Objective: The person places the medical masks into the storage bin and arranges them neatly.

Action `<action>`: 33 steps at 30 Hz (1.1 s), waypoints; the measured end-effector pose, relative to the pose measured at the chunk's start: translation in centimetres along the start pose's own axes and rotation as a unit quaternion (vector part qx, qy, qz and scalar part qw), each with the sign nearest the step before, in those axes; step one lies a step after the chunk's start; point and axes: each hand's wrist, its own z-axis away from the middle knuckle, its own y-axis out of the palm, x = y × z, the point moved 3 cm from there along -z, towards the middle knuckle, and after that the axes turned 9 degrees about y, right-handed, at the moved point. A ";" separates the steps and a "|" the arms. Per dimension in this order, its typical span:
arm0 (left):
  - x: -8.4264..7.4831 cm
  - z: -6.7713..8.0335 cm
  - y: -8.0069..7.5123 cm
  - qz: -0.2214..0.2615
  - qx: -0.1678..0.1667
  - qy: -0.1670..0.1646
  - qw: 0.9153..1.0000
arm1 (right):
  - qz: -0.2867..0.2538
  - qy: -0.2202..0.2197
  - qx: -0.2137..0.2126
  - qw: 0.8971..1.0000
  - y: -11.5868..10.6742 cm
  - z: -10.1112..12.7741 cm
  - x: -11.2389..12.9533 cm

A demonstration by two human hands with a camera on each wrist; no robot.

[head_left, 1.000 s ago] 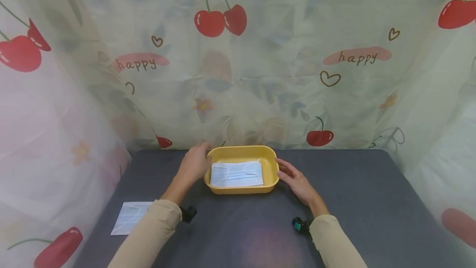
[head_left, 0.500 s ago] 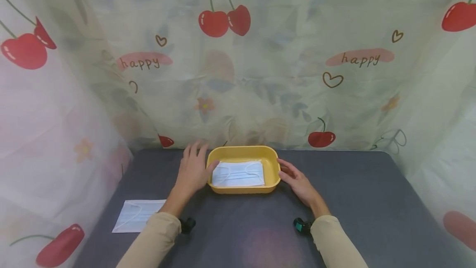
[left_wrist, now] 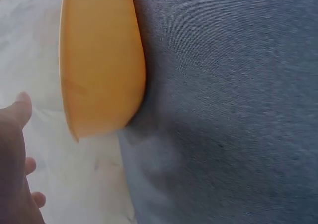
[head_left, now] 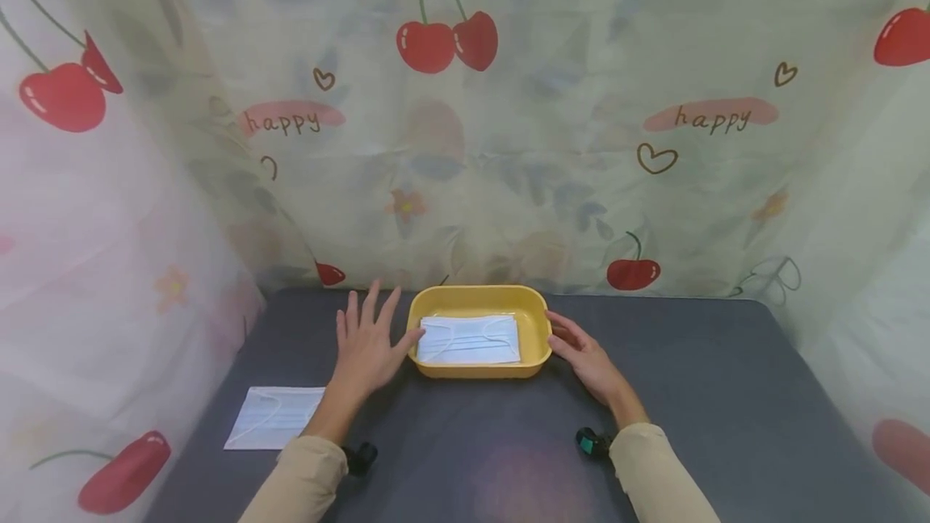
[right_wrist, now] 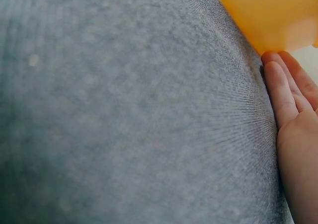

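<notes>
A yellow tray (head_left: 536, 328) sits at the back middle of the grey table (head_left: 726, 394), with folded white face masks (head_left: 471, 340) lying in it. My left hand (head_left: 366, 341) is just left of the tray, fingers spread and straight, thumb near the tray's left rim. My right hand (head_left: 584, 353) rests against the tray's right side with fingers fairly straight. The left wrist view shows the tray's outer wall (left_wrist: 99, 60) and my thumb (left_wrist: 17, 114). In the right wrist view, my fingers (right_wrist: 280, 90) touch the tray's corner (right_wrist: 268, 15).
Another white mask (head_left: 279, 416) lies flat near the table's left edge, beside my left forearm. Cherry-printed curtains (head_left: 508, 144) close off the back and both sides of the table.
My left hand has come off the tray's left rim and opened, fingers now spread beside it. The right hand has stayed at the tray's right side.
</notes>
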 end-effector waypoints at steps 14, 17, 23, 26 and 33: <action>3.6 3.0 0.0 0.003 0.002 -0.061 0.998 | -0.008 0.000 0.002 1.000 0.1 0.0 -0.5; 4.5 3.6 -0.1 0.009 -0.002 -0.073 0.997 | -0.011 -0.002 0.002 1.000 0.2 -0.1 -0.6; 6.4 4.8 -0.6 0.024 -0.003 -0.100 0.995 | -0.010 -0.007 0.002 1.000 0.3 -0.2 -0.6; 7.6 5.5 -0.9 0.027 -0.001 -0.109 0.994 | -0.011 -0.010 0.005 1.000 0.3 -0.3 -0.6; 10.4 7.1 -2.0 0.035 0.006 -0.135 0.990 | -0.012 -0.014 0.006 1.000 0.2 -0.4 -0.3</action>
